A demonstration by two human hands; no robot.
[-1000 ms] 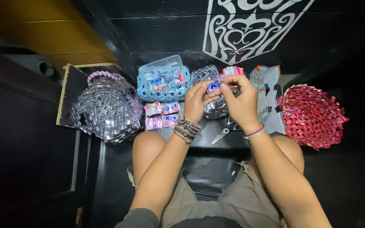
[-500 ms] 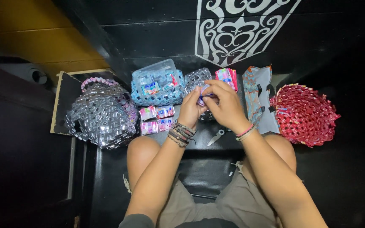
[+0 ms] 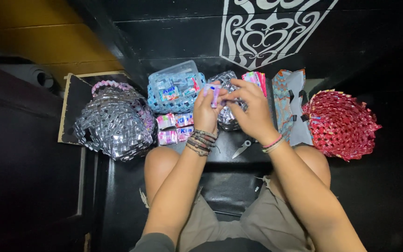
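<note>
The person's 2 hands meet just above the knees, both pinching a small folded wrapper strip (image 3: 214, 94) of pink and pale blue: the left hand (image 3: 207, 111) is closed round its lower end, thumb and fingers pressed together on it, and the right hand (image 3: 253, 112) curls over from the other side, its fingertips nipping the upper end. The strip stands nearly upright between them. Taking this strip as the landmark, a blue woven basket (image 3: 176, 91) filled with loose wrappers and covered by a clear lid sits just to its left, and below that basket lie 4 small pink and white wrapper packets (image 3: 175, 128), close beside the left wrist with its stack of bracelets (image 3: 200, 141). Behind the strip, partly hidden by the hands, is a silvery woven piece (image 3: 227, 116), and just right of the strip a fan of pink folded wrappers (image 3: 256, 79). Farther right lies a flat teal and orange woven panel (image 3: 289, 105), then a red woven basket (image 3: 342, 123) on its side. Well to the left of the strip rests a large silver woven bag (image 3: 113, 122) with a pink handle. Below the strip, near the right wrist, a pair of scissors (image 3: 242, 148) lies on the black floor (image 3: 229, 177)
</note>
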